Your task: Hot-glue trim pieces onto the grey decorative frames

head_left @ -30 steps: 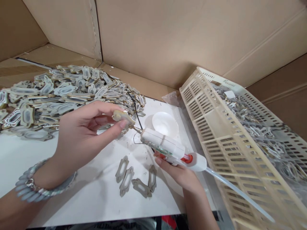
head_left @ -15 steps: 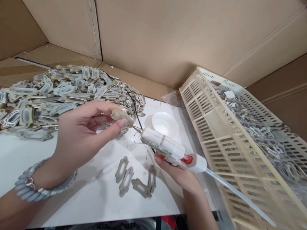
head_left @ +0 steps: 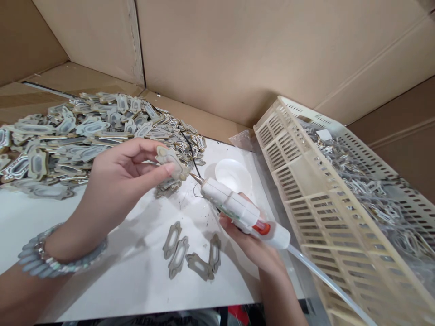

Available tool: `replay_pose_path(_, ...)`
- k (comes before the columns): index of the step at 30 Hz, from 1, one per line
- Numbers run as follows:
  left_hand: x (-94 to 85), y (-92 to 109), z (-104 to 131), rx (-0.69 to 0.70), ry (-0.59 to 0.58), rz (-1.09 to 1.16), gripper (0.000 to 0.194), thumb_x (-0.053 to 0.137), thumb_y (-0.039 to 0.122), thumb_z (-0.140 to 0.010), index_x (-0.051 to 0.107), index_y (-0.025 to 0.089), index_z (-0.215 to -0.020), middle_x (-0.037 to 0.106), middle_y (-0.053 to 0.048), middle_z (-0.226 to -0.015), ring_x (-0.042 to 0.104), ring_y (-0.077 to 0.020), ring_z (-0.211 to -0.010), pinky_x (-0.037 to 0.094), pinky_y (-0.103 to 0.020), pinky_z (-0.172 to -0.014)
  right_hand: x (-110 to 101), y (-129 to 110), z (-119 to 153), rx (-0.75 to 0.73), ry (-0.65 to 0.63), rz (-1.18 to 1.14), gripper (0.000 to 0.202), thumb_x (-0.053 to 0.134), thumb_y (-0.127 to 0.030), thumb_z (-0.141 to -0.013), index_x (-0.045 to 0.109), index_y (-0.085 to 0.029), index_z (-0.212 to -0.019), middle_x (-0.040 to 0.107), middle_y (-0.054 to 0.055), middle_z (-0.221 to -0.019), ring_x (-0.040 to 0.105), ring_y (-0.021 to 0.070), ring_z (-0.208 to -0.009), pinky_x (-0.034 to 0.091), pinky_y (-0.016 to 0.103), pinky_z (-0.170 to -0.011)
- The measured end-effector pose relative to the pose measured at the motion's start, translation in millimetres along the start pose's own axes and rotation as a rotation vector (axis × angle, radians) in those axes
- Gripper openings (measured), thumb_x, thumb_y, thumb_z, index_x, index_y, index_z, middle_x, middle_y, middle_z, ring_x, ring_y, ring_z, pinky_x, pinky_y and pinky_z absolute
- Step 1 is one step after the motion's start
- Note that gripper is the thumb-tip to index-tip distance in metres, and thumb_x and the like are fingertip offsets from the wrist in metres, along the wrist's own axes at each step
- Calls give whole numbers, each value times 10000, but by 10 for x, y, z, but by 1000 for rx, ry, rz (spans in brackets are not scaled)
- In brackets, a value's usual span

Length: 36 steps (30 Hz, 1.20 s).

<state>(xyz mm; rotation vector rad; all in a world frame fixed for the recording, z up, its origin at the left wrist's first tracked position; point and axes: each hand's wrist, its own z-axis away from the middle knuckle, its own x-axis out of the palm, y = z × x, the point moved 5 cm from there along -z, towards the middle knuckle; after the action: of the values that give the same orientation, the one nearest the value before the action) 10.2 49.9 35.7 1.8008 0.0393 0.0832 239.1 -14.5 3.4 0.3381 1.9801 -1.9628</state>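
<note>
Between the thumb and fingers of my left hand (head_left: pixel 124 174) is a small grey frame-shaped piece (head_left: pixel 171 162) with wavy edges, tilted up above the table. My right hand (head_left: pixel 253 242) is wrapped round a white hot glue gun (head_left: pixel 234 206). Its metal nozzle (head_left: pixel 197 179) points at the lower right edge of the held piece; whether it touches, I cannot tell. A long clear glue stick (head_left: pixel 331 284) sticks out of the gun's rear. Below the gun, several similar flat grey frame pieces (head_left: pixel 200 267) lie on the white table (head_left: pixel 136 280).
A large heap of the same pieces (head_left: pixel 91 127) covers the back left. Behind the gun sits a small white dish (head_left: pixel 234 175). A cream plastic crate (head_left: pixel 306 181) with bagged metal parts stands at right. Cardboard walls (head_left: pixel 238 54) close off the back.
The held piece has turned its flat face more towards me. The glue gun's nozzle has drawn slightly away to the right. The loose pieces on the table stay put.
</note>
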Motion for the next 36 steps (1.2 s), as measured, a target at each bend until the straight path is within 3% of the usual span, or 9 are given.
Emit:
replay_pose_path(6, -20, -97, -71, -150, 26, 27, 336, 829, 277, -617, 717, 200, -925, 660, 16, -670, 621, -76, -603, 530, -137, -563, -131, 52, -19, -84, 210, 156, 259, 621, -407, -860, 574, -232, -675, 623, 29, -806, 585, 170, -683, 499, 287, -635)
replay_pose_path(9, -84, -114, -157, -142, 24, -193, 483, 808, 395, -634, 689, 178, -1049, 701, -13, -707, 671, -132, -642, 519, -179, -543, -189, 79, -35, -187, 310, 250, 197, 617, -372, -880, 620, -234, -739, 653, 34, -818, 618, 181, -702, 496, 289, -631)
replay_pose_path(12, -178, -126, -309, -96, 31, -495, 451, 755, 440, -674, 710, 155, -1021, 731, -43, -785, 701, -185, -728, 568, -268, -654, -224, 84, -35, -307, 391, 304, 124, 621, -318, -876, 634, -234, -786, 655, 32, -811, 619, 185, -710, 485, 286, -626)
replay_pose_path(18, -206, -133, -625, -9, -57, -865, 191, 729, 345, -752, 778, 245, -907, 629, 24, -572, 672, -235, -811, 493, -452, -1036, -225, 94, -66, -319, 375, 397, 87, 606, -281, -878, 648, -229, -821, 631, 33, -836, 592, 174, -699, 465, 284, -644)
replay_pose_path(26, -135, 120, -663, 93, -118, -1099, 329, 544, 375, -900, 744, 209, -1102, 675, -14, -697, 646, -244, -827, 468, -447, -988, -255, 97, -84, -235, 409, 260, 197, 613, -362, -862, 582, -225, -724, 619, 26, -822, 604, 177, -723, 468, 291, -680)
replay_pose_path(28, -56, 143, -545, 159, -268, -1094, 326, 527, 370, -911, 730, 228, -1122, 733, -13, -848, 654, -203, -823, 482, -351, -914, -261, 111, -88, -206, 406, 226, 235, 608, -388, -862, 565, -224, -699, 619, 26, -811, 607, 180, -728, 462, 295, -679)
replay_pose_path(30, 105, 56, -315, 234, -623, -1022, 279, 545, 257, -878, 740, 255, -1077, 753, 1, -987, 669, -166, -847, 482, -269, -824, -273, 133, -91, -159, 412, 202, 257, 602, -402, -862, 553, -222, -686, 630, 31, -823, 609, 180, -737, 456, 299, -687)
replay_pose_path(32, 238, -88, 7, 298, -987, -909, 423, 524, 62, -780, 744, 290, -1059, 749, 13, -1040, 674, -157, -942, 488, -232, -830, -289, 153, -93, -114, 425, 187, 256, 608, -415, -854, 558, -219, -696, 642, 33, -849, 609, 176, -743, 455, 305, -702)
replay_pose_path(36, 287, -377, 486, 354, -1281, -822, 848, 426, -97, -650, 585, 378, -1334, 706, -15, -1131, 664, -167, -1041, 507, -212, -854, -303, 176, -106, -65, 434, 140, 246, 634, -440, -822, 599, -208, -747, 651, 33, -875, 605, 170, -744, 461, 311, -711)
